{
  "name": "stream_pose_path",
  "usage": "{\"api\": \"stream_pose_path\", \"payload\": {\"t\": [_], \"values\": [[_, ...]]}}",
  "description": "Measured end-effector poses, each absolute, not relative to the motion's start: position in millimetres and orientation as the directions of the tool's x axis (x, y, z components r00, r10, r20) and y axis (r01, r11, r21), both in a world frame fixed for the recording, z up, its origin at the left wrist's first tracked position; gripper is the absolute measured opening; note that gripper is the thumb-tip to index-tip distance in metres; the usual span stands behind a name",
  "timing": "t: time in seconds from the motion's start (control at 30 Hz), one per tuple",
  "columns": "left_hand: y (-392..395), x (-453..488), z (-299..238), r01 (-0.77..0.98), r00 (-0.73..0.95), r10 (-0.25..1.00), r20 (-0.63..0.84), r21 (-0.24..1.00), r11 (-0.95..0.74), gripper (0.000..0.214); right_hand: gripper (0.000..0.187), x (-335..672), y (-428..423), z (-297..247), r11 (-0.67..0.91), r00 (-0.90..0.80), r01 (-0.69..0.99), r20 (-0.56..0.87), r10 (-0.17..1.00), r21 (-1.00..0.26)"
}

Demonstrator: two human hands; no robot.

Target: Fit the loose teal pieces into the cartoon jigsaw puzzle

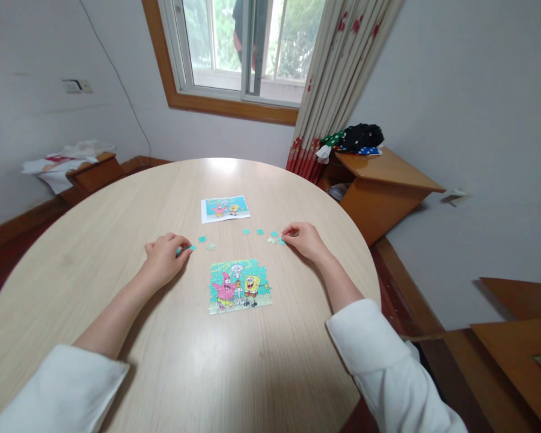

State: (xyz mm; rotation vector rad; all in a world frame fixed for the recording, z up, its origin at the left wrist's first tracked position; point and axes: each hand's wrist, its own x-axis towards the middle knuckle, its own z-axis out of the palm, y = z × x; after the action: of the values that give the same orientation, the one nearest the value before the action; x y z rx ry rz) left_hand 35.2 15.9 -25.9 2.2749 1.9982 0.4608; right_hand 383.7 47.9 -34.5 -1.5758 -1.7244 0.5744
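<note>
A partly joined jigsaw puzzle [240, 287] with cartoon figures lies flat on the round table, its top right edge uneven. Left of it, the fingers of my left hand [166, 260] are pinched at a small teal puzzle piece [192, 247]. My right hand [305, 240] is up and to the right of the puzzle, thumb and fingertips closed on another teal piece [281, 241]. Between the hands lie several loose pieces, among them a teal piece [202, 239], a pale piece [211, 247] and a teal piece [259, 231].
Behind the loose pieces lies a printed reference picture [226, 208]. The pale wooden table [175, 367] has a curved edge. Beyond it stand a wooden cabinet [383, 174] with cloths [363, 138] on top, a curtain [329, 78] and a window [216, 48].
</note>
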Motion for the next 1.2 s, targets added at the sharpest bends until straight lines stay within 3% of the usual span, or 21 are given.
{"api": "stream_pose_path", "payload": {"t": [0.2,0.37,0.53,0.77,0.9,1.2], "values": [[17,35,-27,0.957,0.1,0.98,0.17,0.252,-0.141,0.022,0.014,392,49,-29,0.139,0.133,0.688,0.312,0.941,-0.713],[18,33,-29,0.961,0.112,0.979,0.168,0.234,-0.15,0.024,0.018,394,50,-29,0.066,0.156,0.748,0.272,0.95,-0.661],[18,32,-31,0.958,0.119,0.974,0.191,0.234,-0.163,0.024,0.016,392,48,-29,0.014,0.105,0.796,0.161,0.981,-0.605],[17,33,-30,0.955,0.13,0.97,0.207,0.237,-0.179,0.025,0.018,385,48,-30,0.157,0.007,0.789,0.264,0.964,-0.594],[17,34,-28,0.951,0.126,0.971,0.204,0.255,-0.177,0.025,0.024,377,45,-30,0.236,-0.124,0.8,0.233,0.964,-0.551],[17,34,-28,0.944,0.127,0.971,0.205,0.276,-0.181,0.028,0.028,373,44,-31,0.223,-0.132,0.832,0.209,0.969,-0.508]]}}
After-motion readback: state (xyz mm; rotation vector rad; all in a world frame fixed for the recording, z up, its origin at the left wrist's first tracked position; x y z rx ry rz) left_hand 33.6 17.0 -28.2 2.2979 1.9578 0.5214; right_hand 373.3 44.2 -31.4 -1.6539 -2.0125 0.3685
